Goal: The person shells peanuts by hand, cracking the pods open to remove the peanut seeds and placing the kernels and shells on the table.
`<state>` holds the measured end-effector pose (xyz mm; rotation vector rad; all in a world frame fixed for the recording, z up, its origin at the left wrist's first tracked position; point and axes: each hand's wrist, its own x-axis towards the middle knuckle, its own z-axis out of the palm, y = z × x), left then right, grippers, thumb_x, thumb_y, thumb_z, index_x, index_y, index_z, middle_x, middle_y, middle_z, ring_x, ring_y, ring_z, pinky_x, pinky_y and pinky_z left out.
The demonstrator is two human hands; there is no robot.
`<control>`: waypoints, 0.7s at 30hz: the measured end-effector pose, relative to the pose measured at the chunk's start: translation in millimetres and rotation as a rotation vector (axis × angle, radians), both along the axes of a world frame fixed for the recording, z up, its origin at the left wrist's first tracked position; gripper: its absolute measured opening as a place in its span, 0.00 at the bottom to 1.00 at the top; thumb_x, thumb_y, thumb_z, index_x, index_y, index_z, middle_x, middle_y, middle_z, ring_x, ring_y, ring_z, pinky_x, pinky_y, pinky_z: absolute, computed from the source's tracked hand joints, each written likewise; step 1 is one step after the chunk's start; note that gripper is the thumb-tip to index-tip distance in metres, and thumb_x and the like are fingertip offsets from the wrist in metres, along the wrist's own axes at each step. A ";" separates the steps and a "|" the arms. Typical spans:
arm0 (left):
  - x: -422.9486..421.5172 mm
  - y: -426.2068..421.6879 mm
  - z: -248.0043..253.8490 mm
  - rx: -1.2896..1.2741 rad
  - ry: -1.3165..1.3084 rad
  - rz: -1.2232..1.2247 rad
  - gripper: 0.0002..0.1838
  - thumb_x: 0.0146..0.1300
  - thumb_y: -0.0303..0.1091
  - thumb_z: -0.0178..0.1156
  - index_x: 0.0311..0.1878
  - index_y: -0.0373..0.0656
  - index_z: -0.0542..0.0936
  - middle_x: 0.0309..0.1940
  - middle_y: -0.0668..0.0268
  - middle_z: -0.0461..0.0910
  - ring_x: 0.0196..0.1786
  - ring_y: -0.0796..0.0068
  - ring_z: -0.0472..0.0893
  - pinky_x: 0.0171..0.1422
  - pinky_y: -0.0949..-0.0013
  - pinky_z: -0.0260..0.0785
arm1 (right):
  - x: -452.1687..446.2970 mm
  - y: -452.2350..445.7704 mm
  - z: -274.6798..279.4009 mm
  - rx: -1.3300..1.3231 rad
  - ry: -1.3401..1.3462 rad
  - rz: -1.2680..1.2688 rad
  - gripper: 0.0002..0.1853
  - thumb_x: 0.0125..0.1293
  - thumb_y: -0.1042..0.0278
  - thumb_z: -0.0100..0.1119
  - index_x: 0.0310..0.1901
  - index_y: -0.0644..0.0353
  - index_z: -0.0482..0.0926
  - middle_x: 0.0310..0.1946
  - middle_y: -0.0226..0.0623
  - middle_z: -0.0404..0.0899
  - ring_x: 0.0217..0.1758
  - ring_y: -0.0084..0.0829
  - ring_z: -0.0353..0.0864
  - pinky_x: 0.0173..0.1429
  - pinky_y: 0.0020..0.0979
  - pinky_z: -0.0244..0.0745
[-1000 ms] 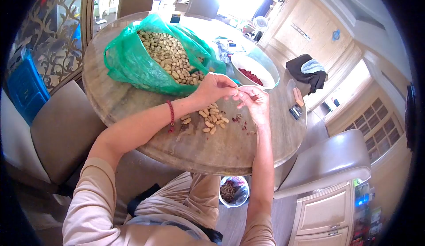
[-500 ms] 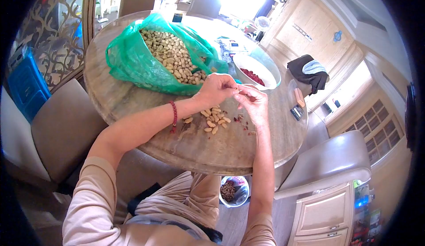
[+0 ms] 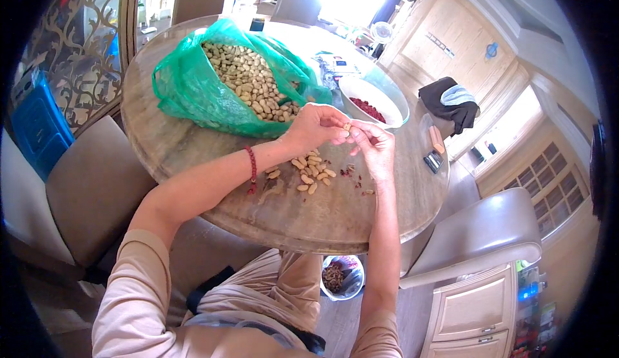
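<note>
Between the fingertips of both hands is a peanut (image 3: pixel 347 128), its shell pale and partly covered by the fingers. My left hand (image 3: pixel 317 128) pinches it from the left, and my right hand (image 3: pixel 374 146) pinches it from the right. Below them on the table lies a small pile of unshelled peanuts (image 3: pixel 313 170), with dark red bits of skin (image 3: pixel 349 172) beside it. Behind my left hand, a green plastic bag (image 3: pixel 187 87) gapes around many peanuts in their shells (image 3: pixel 248 81). A white bowl (image 3: pixel 361 88) beyond my right hand holds red kernels (image 3: pixel 369 110).
The round table (image 3: pixel 290 219) has a curved front edge near my lap. Under it, a lined bin (image 3: pixel 349 286) contains brown shells. Chairs (image 3: pixel 480 232) flank the table. A dark cloth (image 3: pixel 438 94) and a small black item (image 3: pixel 433 161) are at the right side.
My fingertips have shifted slightly, and more of the pale shell shows between them. My right hand has moved a little to the right. The bag, pile and bowl stay in place.
</note>
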<state>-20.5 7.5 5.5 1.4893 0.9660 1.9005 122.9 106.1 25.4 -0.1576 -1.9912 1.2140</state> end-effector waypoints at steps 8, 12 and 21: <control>0.9 -2.4 1.7 -0.035 0.011 0.043 0.07 0.53 0.19 0.61 0.36 0.33 0.78 0.28 0.63 0.80 0.29 0.81 0.78 0.33 0.78 0.72 | -1.2 -5.9 1.9 -0.010 -0.032 0.021 0.07 0.61 0.75 0.57 0.39 0.63 0.81 0.34 0.34 0.80 0.31 0.20 0.78 0.25 0.20 0.74; 3.8 -5.0 2.0 -0.046 0.054 0.087 0.06 0.52 0.18 0.60 0.35 0.32 0.78 0.26 0.64 0.80 0.26 0.82 0.77 0.30 0.78 0.71 | -2.3 -5.1 -0.3 -0.021 -0.047 0.026 0.06 0.60 0.74 0.58 0.38 0.64 0.81 0.30 0.33 0.80 0.29 0.20 0.78 0.25 0.20 0.75; 0.7 -5.4 3.0 -0.127 0.172 0.166 0.07 0.52 0.20 0.61 0.36 0.33 0.81 0.24 0.64 0.80 0.25 0.82 0.78 0.29 0.79 0.72 | -6.2 -7.4 -4.0 -0.125 -0.090 0.015 0.07 0.60 0.71 0.59 0.35 0.64 0.82 0.25 0.35 0.81 0.24 0.21 0.78 0.27 0.23 0.76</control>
